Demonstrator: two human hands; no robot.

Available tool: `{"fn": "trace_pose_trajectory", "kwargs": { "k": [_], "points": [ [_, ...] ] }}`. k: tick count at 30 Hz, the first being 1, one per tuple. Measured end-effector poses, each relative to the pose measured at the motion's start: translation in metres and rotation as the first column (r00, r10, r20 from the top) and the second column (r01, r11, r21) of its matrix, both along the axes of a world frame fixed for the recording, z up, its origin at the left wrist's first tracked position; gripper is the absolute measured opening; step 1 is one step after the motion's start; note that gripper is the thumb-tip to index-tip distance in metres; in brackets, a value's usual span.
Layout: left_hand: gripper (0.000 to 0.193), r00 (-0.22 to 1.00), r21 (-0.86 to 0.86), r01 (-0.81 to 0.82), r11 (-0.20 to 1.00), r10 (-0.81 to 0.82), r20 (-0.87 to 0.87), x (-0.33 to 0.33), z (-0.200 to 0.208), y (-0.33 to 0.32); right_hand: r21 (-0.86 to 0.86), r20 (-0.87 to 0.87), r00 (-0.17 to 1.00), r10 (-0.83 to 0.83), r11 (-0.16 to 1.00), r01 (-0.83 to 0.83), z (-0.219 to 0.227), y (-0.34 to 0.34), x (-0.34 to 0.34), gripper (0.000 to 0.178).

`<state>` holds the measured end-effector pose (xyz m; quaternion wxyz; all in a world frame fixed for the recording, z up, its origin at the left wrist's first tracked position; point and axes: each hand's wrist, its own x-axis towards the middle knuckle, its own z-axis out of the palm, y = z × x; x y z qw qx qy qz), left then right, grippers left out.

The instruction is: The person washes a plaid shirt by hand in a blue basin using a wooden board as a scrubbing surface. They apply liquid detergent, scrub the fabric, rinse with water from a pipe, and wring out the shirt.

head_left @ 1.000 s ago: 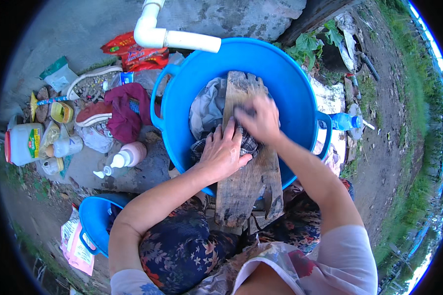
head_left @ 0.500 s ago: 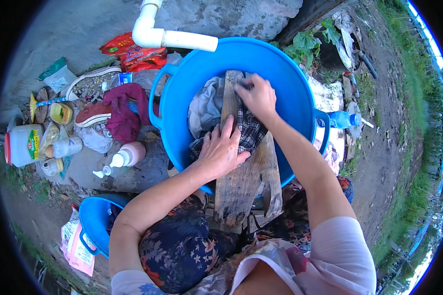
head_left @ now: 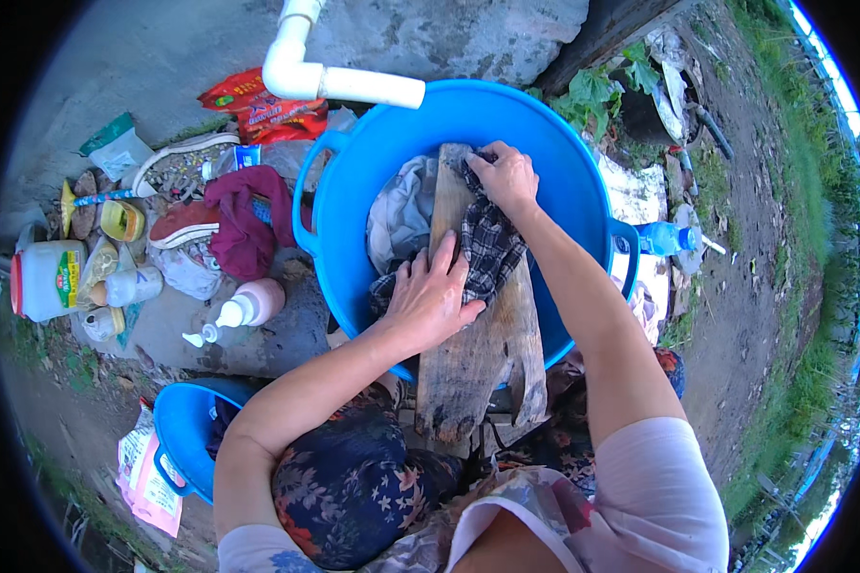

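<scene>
A worn wooden board (head_left: 470, 372) leans in a large blue tub (head_left: 562, 158), its lower end over the near rim by my knees. Across the board lies a dark plaid cloth (head_left: 490, 250), bunched up. My left hand (head_left: 430, 298) rests flat on it with the fingers spread. Near the board's upper end, my right hand (head_left: 508, 180) is closed on the plaid cloth's far end; its fingertips are partly hidden. A pale grey cloth (head_left: 398, 215) lies in the tub to the left of the board.
A white pipe (head_left: 368, 86) juts over the tub's far rim. To the left are a pink pump bottle (head_left: 258, 301), a maroon cloth (head_left: 234, 224), shoes and a white jug (head_left: 50, 282). A smaller blue tub (head_left: 183, 430) stands near left. A plastic bottle (head_left: 664, 239) lies on the right.
My right hand, raised over the board before, is now closed on the plaid cloth, whose far end reaches farther up the board. My left hand has stayed in place on the cloth.
</scene>
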<state>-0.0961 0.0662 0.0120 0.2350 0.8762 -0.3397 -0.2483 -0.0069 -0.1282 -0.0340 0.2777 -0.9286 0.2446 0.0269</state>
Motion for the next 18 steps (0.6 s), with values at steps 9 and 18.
{"fn": "trace_pose_trajectory", "kwargs": {
  "k": [9, 18],
  "points": [
    [0.07, 0.998, -0.023, -0.053, 0.998, 0.054, 0.032, -0.006, -0.015, 0.018, -0.031, 0.46, 0.706, 0.539, 0.804, -0.594, 0.039, 0.033, -0.104, 0.018],
    [0.068, 0.999, -0.043, -0.042, 0.998, 0.042, -0.006, -0.003, -0.006, 0.007, 0.513, 0.238, 0.959, 0.151, 0.819, -0.256, -0.007, -0.015, -0.044, 0.033]
  ]
}}
